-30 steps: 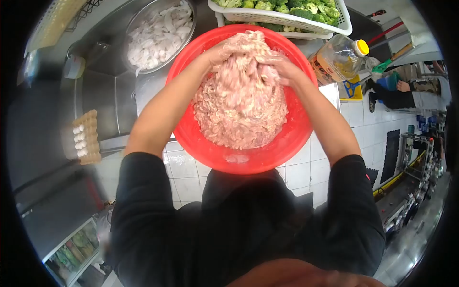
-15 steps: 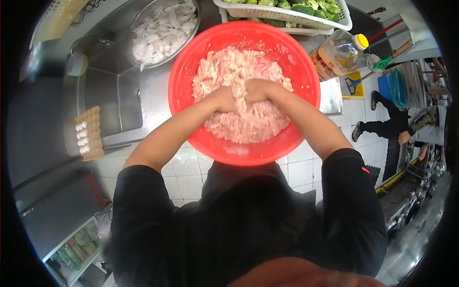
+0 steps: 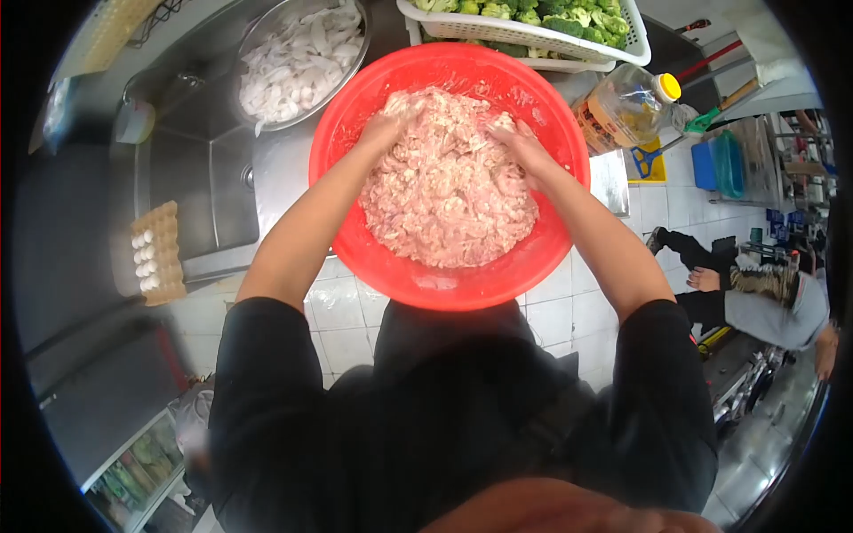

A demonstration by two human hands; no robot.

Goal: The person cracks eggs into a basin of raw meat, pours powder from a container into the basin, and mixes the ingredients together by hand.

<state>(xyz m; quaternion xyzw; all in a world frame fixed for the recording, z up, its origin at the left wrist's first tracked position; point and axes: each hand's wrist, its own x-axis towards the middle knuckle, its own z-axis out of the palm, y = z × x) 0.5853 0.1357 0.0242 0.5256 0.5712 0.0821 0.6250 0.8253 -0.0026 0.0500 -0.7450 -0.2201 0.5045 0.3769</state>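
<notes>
A large red basin (image 3: 435, 295) holds a heap of pale pink minced or shredded meat (image 3: 449, 191). My left hand (image 3: 389, 129) is at the heap's upper left side, blurred, its fingertips against or in the meat. On the upper right side, my right hand (image 3: 524, 147) touches the meat, with its fingers partly hidden by the mixture. How far the fingers are bent does not show on either hand.
Behind the basin are a steel bowl of whitish pieces (image 3: 298, 67), white baskets of broccoli (image 3: 533, 35) and a yellow-capped bottle (image 3: 622, 107). An egg tray (image 3: 164, 253) lies left, near a sink (image 3: 191, 191). Another person (image 3: 773, 302) is at the right.
My hands have moved apart from the middle of the meat to its upper left and right sides. The other person at the right has moved nearer the bottom of the view.
</notes>
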